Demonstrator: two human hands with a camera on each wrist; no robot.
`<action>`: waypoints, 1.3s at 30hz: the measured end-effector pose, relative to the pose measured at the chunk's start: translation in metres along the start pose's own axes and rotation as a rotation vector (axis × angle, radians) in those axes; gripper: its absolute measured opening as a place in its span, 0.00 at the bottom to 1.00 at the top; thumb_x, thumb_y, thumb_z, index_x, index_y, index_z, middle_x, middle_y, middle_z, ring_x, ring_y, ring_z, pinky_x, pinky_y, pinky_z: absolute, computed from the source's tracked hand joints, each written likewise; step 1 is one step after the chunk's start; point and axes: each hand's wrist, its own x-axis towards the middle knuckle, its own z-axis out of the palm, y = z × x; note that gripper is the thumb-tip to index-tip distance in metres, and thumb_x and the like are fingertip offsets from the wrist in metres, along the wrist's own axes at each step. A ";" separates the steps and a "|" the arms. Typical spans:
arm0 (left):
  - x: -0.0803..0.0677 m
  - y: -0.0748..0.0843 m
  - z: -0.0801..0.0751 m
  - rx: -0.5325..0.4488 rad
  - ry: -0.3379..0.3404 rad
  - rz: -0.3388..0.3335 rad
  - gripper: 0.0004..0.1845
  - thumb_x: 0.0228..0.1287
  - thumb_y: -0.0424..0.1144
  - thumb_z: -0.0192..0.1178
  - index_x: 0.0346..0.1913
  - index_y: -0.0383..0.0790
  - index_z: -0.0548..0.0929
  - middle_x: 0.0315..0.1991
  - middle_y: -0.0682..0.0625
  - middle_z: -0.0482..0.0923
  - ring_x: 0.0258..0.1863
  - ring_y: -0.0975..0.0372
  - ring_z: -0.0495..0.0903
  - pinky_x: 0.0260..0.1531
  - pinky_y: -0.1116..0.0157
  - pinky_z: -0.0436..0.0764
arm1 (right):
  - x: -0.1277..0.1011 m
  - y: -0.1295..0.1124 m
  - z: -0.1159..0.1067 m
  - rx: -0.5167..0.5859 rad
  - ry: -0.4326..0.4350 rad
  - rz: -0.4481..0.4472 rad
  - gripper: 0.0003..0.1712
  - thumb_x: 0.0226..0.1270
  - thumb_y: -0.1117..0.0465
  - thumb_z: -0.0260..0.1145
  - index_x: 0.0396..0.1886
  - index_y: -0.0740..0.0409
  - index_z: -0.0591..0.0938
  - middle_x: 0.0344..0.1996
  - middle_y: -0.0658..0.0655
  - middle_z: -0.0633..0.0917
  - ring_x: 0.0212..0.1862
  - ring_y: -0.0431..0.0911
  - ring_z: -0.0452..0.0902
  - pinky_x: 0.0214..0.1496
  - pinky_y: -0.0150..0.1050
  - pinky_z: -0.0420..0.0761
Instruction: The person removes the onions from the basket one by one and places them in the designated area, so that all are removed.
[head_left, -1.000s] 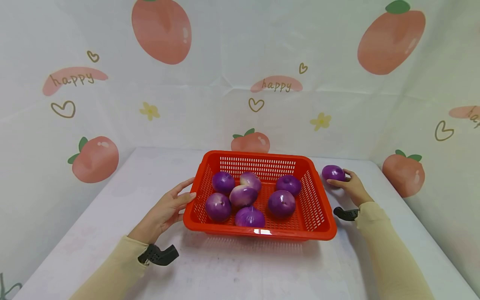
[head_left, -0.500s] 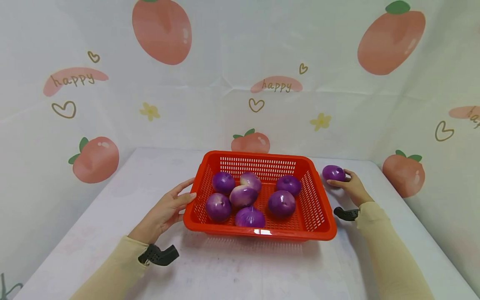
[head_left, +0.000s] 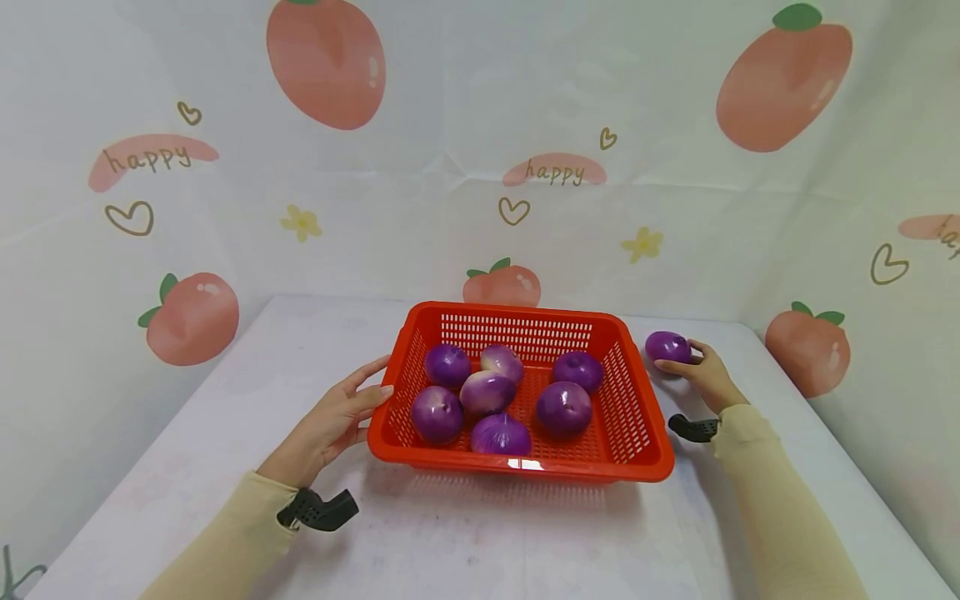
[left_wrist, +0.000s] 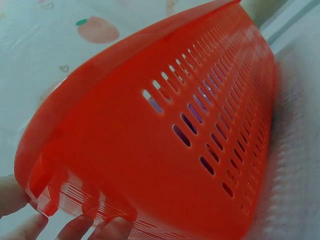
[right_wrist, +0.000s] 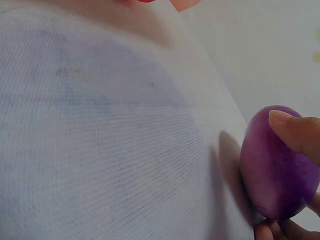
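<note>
Right hand [head_left: 705,372]: the fingers [right_wrist: 295,131] curl round a purple onion [head_left: 667,346], thumb tip on its top and other fingertips under its near side, so the grip is a pinch across the bulb. The onion rests on the white surface [head_left: 480,533], just beside the outer right wall of the red basket [head_left: 637,417] and apart from it.

Left hand [head_left: 333,417]: fingers nearly straight, tips laid against the basket's left wall below the rim; they wrap nothing.

Handling, as judged: the onion's skin looks smooth and glossy, likely slippery, and the bulb firm and moderately light; being round, it may roll if released on the surface. A hold across its widest part, thumb opposed to fingers as shown, seems soundest. The basket appears to be thin perforated plastic, stiff at the rolled rim; the rim seems the best place to steady it.

Inside the basket lie seven more purple onions [head_left: 564,407], some touching. A peach-patterned backdrop [head_left: 322,58] encloses the surface on three sides.
</note>
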 end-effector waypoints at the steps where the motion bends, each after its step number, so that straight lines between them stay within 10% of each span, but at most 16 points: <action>1: 0.000 0.000 0.000 0.003 0.000 0.001 0.37 0.68 0.45 0.59 0.76 0.54 0.54 0.54 0.50 0.78 0.46 0.63 0.82 0.45 0.57 0.85 | 0.000 0.000 -0.001 0.000 -0.002 -0.007 0.62 0.64 0.44 0.65 0.75 0.65 0.33 0.72 0.78 0.44 0.73 0.70 0.42 0.72 0.66 0.48; 15: 0.001 0.000 0.000 0.011 0.001 -0.007 0.38 0.68 0.46 0.59 0.76 0.54 0.54 0.53 0.51 0.79 0.47 0.63 0.82 0.46 0.56 0.84 | -0.030 -0.030 -0.028 0.027 -0.031 -0.176 0.56 0.70 0.45 0.59 0.76 0.63 0.31 0.74 0.75 0.42 0.73 0.68 0.48 0.72 0.59 0.54; 22: 0.001 0.001 -0.001 0.013 -0.014 -0.004 0.37 0.69 0.45 0.58 0.76 0.54 0.53 0.55 0.49 0.77 0.47 0.63 0.81 0.47 0.56 0.84 | -0.064 -0.083 -0.026 0.210 -0.024 -0.346 0.47 0.72 0.53 0.59 0.78 0.56 0.41 0.74 0.69 0.50 0.58 0.37 0.70 0.73 0.43 0.61; 30: 0.000 0.002 -0.001 0.012 -0.015 -0.004 0.38 0.69 0.46 0.58 0.76 0.54 0.53 0.56 0.49 0.76 0.46 0.63 0.82 0.46 0.56 0.84 | -0.103 -0.135 0.021 0.281 -0.093 -0.597 0.33 0.71 0.62 0.60 0.73 0.52 0.61 0.57 0.45 0.74 0.56 0.35 0.74 0.53 0.21 0.76; 39: 0.000 0.002 -0.001 0.025 -0.001 -0.011 0.38 0.69 0.47 0.58 0.77 0.55 0.53 0.60 0.47 0.74 0.47 0.63 0.82 0.46 0.56 0.84 | -0.124 -0.148 0.089 0.165 -0.344 -0.562 0.33 0.68 0.59 0.64 0.70 0.52 0.65 0.64 0.63 0.73 0.63 0.52 0.74 0.59 0.40 0.79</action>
